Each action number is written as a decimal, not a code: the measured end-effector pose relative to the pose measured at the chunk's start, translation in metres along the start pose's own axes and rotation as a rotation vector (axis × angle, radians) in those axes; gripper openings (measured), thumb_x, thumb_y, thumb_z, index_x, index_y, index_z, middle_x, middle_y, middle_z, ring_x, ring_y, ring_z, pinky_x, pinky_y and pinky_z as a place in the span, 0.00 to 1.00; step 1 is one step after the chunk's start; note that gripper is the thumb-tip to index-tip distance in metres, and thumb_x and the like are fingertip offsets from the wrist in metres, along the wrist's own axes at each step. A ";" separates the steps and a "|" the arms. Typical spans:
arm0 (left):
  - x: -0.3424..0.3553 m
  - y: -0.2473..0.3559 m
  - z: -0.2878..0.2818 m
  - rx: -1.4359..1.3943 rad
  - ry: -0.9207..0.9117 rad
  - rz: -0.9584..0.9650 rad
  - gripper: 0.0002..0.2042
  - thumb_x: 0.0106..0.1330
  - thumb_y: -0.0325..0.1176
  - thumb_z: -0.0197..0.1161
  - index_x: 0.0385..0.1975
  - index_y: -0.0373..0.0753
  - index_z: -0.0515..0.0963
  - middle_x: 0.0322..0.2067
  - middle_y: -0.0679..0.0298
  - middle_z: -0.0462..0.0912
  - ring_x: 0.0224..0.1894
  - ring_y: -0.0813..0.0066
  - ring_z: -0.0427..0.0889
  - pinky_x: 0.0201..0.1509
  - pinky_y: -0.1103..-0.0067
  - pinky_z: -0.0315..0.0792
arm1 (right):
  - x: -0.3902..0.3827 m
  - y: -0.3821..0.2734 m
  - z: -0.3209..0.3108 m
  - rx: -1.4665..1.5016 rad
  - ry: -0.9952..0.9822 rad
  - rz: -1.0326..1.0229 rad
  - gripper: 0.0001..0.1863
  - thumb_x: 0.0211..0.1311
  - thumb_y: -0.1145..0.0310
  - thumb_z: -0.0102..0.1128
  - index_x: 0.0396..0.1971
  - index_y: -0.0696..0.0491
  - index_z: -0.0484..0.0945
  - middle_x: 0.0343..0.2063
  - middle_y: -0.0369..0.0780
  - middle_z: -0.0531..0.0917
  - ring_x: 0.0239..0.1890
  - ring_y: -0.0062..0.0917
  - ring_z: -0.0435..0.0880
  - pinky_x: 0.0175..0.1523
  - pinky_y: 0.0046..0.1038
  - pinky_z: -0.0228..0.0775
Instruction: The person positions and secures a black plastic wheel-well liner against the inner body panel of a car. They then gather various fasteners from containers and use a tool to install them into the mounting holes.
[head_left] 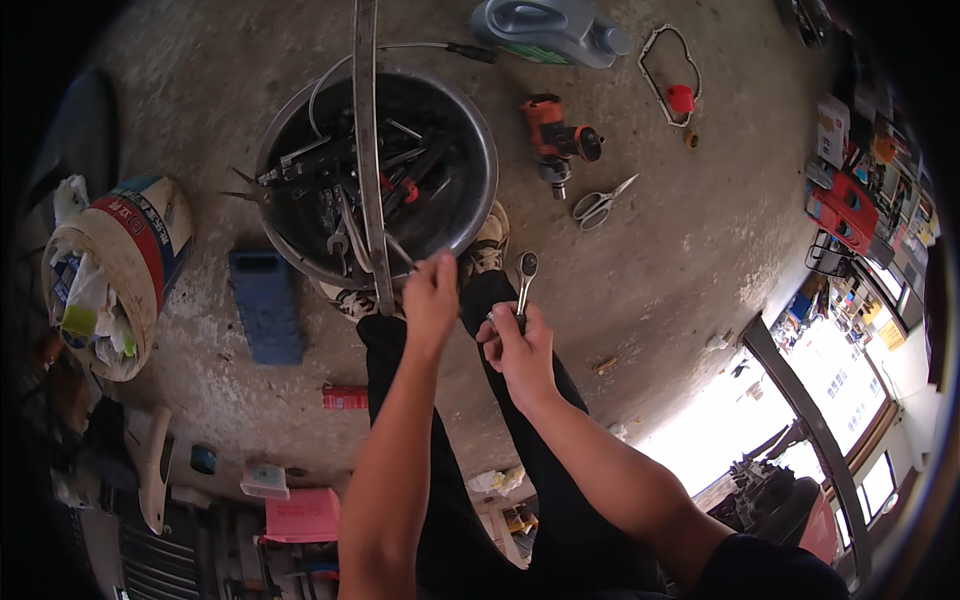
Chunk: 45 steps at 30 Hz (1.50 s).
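My right hand is wrapped round the handle of a ratchet wrench, its round head pointing up. To its left, my left hand is closed at the near rim of a wide metal basin. A thin metal tool runs from the basin to the left fingers; its gripped end is hidden. Inside the basin lie several dark and silvery hand tools, among them an open-ended wrench and red-handled pliers. Across the basin runs a long flat metal bar.
Right of the basin lie an orange and black cordless power tool, scissors, a gasket with a red cap, and a grey jug. A blue case and a rubbish-filled bucket stand left. My shoes flank the basin's near side.
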<state>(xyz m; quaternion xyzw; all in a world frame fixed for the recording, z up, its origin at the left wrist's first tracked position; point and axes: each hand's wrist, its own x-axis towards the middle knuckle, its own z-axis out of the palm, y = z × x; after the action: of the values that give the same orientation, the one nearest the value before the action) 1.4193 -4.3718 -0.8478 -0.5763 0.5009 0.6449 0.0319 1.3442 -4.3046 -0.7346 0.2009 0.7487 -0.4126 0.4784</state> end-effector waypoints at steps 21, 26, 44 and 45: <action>-0.059 0.015 -0.039 -0.344 0.585 -0.005 0.14 0.71 0.39 0.51 0.33 0.33 0.74 0.25 0.69 0.72 0.24 0.84 0.69 0.27 0.86 0.66 | 0.045 -0.012 0.063 -0.325 -0.362 -0.098 0.15 0.69 0.59 0.48 0.34 0.58 0.69 0.25 0.35 0.78 0.24 0.15 0.78 0.28 0.19 0.70; -0.050 0.014 -0.048 -0.578 0.516 -0.219 0.12 0.69 0.38 0.55 0.36 0.35 0.75 0.27 0.69 0.74 0.22 0.87 0.66 0.25 0.86 0.63 | 0.121 0.016 0.042 -0.829 -0.015 -0.299 0.18 0.58 0.58 0.54 0.26 0.61 0.74 0.25 0.53 0.80 0.34 0.49 0.79 0.40 0.41 0.72; -0.055 0.017 -0.046 -0.755 0.210 -0.273 0.12 0.66 0.32 0.59 0.45 0.35 0.73 0.34 0.67 0.75 0.27 0.85 0.68 0.30 0.84 0.67 | 0.225 -0.012 0.087 -1.461 0.114 -0.928 0.28 0.39 0.75 0.67 0.42 0.58 0.64 0.50 0.50 0.65 0.50 0.43 0.71 0.49 0.33 0.74; -0.055 0.017 -0.044 -0.754 0.189 -0.266 0.13 0.66 0.32 0.59 0.47 0.34 0.72 0.36 0.65 0.76 0.27 0.85 0.68 0.30 0.84 0.67 | 0.234 -0.013 0.085 -1.468 0.117 -0.902 0.26 0.40 0.73 0.67 0.41 0.57 0.64 0.48 0.49 0.68 0.49 0.41 0.72 0.47 0.33 0.75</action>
<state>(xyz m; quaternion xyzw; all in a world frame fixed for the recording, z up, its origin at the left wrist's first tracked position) 1.4584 -4.3814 -0.7876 -0.6639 0.1514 0.7179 -0.1446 1.2736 -4.4031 -0.9529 -0.4546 0.8575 0.0359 0.2381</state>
